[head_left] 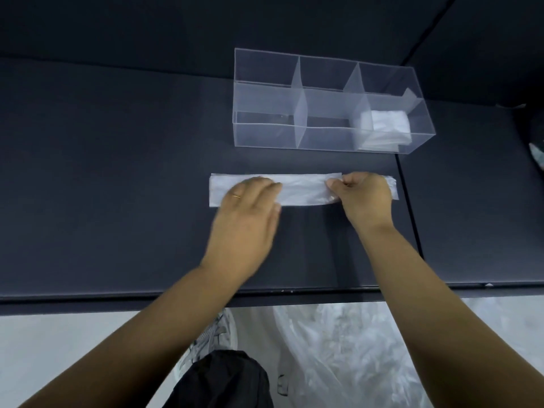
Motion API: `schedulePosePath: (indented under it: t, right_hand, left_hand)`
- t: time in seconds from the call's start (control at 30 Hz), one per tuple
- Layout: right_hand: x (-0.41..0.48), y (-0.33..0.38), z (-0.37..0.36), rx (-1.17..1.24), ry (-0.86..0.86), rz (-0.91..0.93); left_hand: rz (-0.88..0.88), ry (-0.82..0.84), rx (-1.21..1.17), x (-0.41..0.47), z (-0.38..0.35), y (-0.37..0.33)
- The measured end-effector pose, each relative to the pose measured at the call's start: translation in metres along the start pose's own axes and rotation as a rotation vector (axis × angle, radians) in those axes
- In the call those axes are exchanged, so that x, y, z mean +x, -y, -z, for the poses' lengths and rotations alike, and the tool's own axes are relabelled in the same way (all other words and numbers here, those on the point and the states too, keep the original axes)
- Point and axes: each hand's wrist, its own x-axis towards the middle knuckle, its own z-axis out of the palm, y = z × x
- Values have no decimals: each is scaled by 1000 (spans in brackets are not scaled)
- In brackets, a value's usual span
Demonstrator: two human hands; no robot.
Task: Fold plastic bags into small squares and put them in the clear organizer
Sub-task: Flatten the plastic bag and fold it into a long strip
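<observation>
A: Where does it all sit?

B: On the dark worktop [117,172]. The clear organizer [265,134] stands at the far side, with folded bags [385,125] in its near right compartment; the other compartments look bare. The plastic bag [303,191] lies just in front of it, flattened into a long narrow strip running left to right. More loose bags [353,348] are heaped on the floor below the worktop edge.

A: What could go wrong from here?

B: The film looks slick and springy. If the right end is carried over off-line, I'd expect a crooked fold and a lopsided square. Lift the holding palm too soon and the strip will likely slide or spring open. Trapped air could also puff the layers, leaving a packet too fat for its compartment.

A: And the hands?

B: The left hand [250,207] is spread flat, fingers straight, pressing the left part of the strip down. The right hand [365,195] is curled, thumb and fingertips pinching a layer edge toward the right end. Whether that edge is lifted off the worktop, I can't tell.
</observation>
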Motion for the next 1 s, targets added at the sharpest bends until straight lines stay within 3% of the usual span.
schedulePosePath:
  t: [0.1,0.2,0.27,0.33,0.37,0.4,0.47,0.53,0.73,1.0]
  right_hand:
    - [0,0,0,-24,2,6]
    - [-1,4,-1,-23,30,-28]
    - [-7,10,-1,-80,-56,-22]
    - [-21,17,-5,-195,-251,230]
    - [-31,22,-9,-192,-268,412]
    - [-41,26,-16,-165,-173,560]
    - [-57,26,-31,-187,174,704]
    - [-60,13,-38,-366,348,710]
    - [-16,-41,11,-651,282,569]
    - [33,-63,62,-286,81,414]
  left_hand:
    - [53,330,174,-3,-19,-2]
    - [90,394,317,-5,-29,11]
    - [98,401,330,-5,-29,12]
    - [98,402,350,-4,-30,12]
    - [102,398,354,-4,-31,12]
    - [105,401,353,-4,-32,13]
    - [100,413,350,-5,-33,14]
    - [95,396,345,-8,-33,16]
    - [114,372,389,-14,-29,18]
    - [123,376,400,-14,-29,18]
